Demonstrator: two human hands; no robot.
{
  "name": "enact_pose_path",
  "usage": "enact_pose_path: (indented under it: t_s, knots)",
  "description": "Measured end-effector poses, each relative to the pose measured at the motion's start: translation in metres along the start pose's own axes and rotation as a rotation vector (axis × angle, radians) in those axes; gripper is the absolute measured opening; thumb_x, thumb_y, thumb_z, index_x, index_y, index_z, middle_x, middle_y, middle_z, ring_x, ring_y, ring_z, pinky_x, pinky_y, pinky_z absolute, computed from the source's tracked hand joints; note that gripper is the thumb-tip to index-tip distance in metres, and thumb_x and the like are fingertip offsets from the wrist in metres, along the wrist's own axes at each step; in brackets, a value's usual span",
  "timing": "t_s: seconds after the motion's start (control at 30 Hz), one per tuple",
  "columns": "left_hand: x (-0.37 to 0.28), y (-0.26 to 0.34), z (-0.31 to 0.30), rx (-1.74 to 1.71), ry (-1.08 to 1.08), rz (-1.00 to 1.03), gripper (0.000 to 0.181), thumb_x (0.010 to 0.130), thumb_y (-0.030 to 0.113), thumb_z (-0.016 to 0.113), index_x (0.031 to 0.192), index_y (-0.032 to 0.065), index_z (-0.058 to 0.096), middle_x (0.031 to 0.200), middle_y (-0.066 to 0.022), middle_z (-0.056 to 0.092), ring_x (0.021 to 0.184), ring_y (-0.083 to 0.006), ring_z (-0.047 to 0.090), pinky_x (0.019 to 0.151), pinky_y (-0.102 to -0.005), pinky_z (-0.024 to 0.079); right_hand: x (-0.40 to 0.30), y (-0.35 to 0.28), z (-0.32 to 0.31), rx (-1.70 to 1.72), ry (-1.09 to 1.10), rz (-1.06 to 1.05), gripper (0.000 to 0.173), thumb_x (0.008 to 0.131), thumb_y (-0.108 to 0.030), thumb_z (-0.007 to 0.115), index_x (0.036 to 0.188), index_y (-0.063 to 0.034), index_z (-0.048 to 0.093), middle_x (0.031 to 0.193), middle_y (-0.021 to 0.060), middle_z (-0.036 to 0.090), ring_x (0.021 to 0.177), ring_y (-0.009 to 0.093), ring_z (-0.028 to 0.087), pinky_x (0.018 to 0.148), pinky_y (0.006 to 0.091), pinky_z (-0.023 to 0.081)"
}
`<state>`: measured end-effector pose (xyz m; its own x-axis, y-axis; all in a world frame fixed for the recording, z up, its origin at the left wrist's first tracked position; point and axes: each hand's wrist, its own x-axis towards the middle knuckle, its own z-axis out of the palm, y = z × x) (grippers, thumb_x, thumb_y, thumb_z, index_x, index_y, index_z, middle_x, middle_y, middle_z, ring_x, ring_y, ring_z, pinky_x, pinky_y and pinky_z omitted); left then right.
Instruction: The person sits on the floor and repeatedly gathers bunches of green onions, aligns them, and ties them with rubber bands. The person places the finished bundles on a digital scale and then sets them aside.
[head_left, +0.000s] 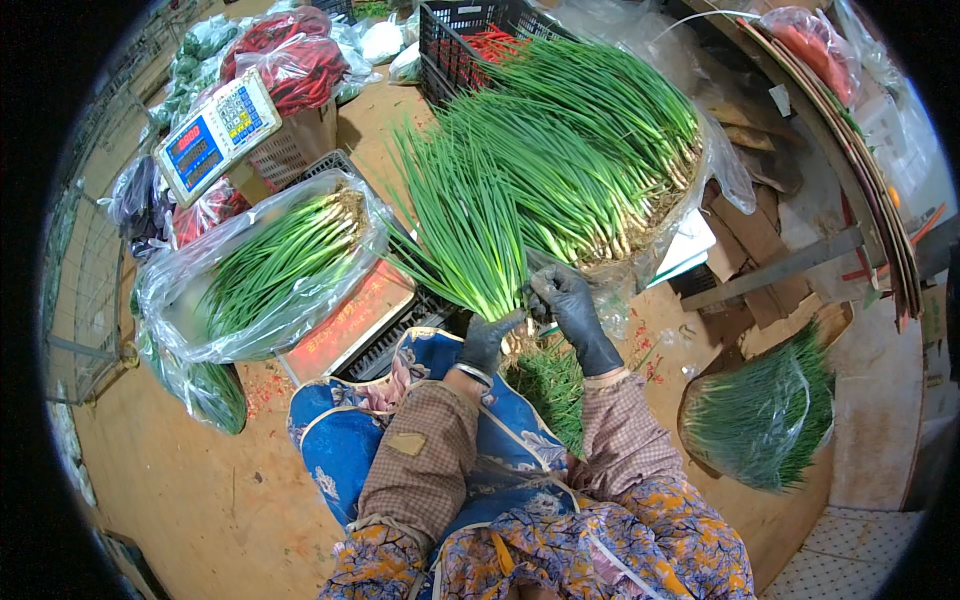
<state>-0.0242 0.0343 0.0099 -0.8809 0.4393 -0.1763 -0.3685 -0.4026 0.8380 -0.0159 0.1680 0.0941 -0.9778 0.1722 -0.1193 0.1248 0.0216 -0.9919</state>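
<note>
My left hand (484, 343), in a dark glove, is closed around the lower stalks of a bunch of green onions (480, 247), whose leaves fan up and away from me. Just right of the bunch's roots is my right hand (568, 307), also gloved, with thumb and fingertips together; whether something thin is between them I cannot tell. Behind the hands lies a large pile of green onions (555, 165) on plastic sheeting. More green onions (289, 255) lie in an open clear plastic bag (180, 330) on the left. Green trimmings (551, 382) lie below my hands.
A digital scale display (217, 135) stands at the upper left, above the scale's orange-red platform (349, 322). Bags of red chillies (289, 60) and a black crate (442, 67) are at the back. A wrapped green bundle (761, 412) and flattened cardboard (862, 172) are at the right.
</note>
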Motion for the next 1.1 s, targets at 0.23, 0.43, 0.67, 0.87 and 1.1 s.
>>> enact_pose_path:
  t_s: [0.23, 0.43, 0.67, 0.87, 1.1]
  knots:
    - [0.001, -0.005, -0.006, -0.062, -0.029, -0.063, 0.017, 0.078, 0.005, 0.054, 0.094, -0.0006, 0.056, 0.089, -0.0093, 0.060, 0.081, -0.0161, 0.058, 0.072, -0.0276, 0.046, 0.007, -0.019, 0.009, -0.806, -0.053, 0.053, 0.024, 0.077, -0.024, 0.059, 0.069, -0.0011, 0.057, 0.056, 0.0070, 0.057, 0.047, 0.013, 0.052, 0.047, 0.0288, 0.041]
    - [0.001, -0.008, -0.008, 0.019, -0.058, -0.014, 0.021, 0.079, 0.005, 0.052, 0.100, -0.0003, 0.053, 0.097, -0.0098, 0.057, 0.086, -0.0167, 0.056, 0.074, -0.0276, 0.046, 0.003, -0.017, 0.006, -0.950, -0.149, 0.002, 0.026, 0.075, -0.026, 0.061, 0.069, -0.0008, 0.058, 0.051, 0.0077, 0.056, 0.047, 0.015, 0.053, 0.049, 0.0312, 0.041]
    - [0.001, -0.004, 0.002, -0.141, -0.050, 0.006, 0.025, 0.077, 0.004, 0.055, 0.101, 0.0003, 0.052, 0.096, -0.0085, 0.057, 0.086, -0.0167, 0.055, 0.075, -0.0269, 0.045, 0.001, 0.005, 0.005, -0.477, -0.085, 0.123, 0.019, 0.074, -0.019, 0.063, 0.074, -0.0006, 0.058, 0.057, 0.0027, 0.056, 0.049, 0.008, 0.050, 0.045, 0.0229, 0.037]
    - [0.005, -0.006, -0.002, -0.291, -0.083, -0.106, 0.027, 0.075, 0.001, 0.057, 0.101, -0.0004, 0.051, 0.093, -0.0088, 0.057, 0.080, -0.0178, 0.057, 0.070, -0.0276, 0.048, -0.004, 0.011, 0.006, -0.109, -0.058, 0.148, 0.013, 0.077, -0.015, 0.060, 0.075, -0.0039, 0.055, 0.061, -0.0001, 0.053, 0.049, 0.006, 0.047, 0.043, 0.0192, 0.034]
    - [0.003, -0.011, -0.007, -0.046, -0.081, 0.060, 0.030, 0.073, 0.006, 0.062, 0.101, -0.0002, 0.053, 0.095, -0.0076, 0.058, 0.081, -0.0150, 0.057, 0.071, -0.0272, 0.046, -0.028, -0.005, -0.023, -0.180, -0.364, 0.153, 0.021, 0.078, -0.024, 0.060, 0.073, -0.0044, 0.055, 0.060, -0.0008, 0.054, 0.051, 0.006, 0.048, 0.043, 0.0201, 0.034]
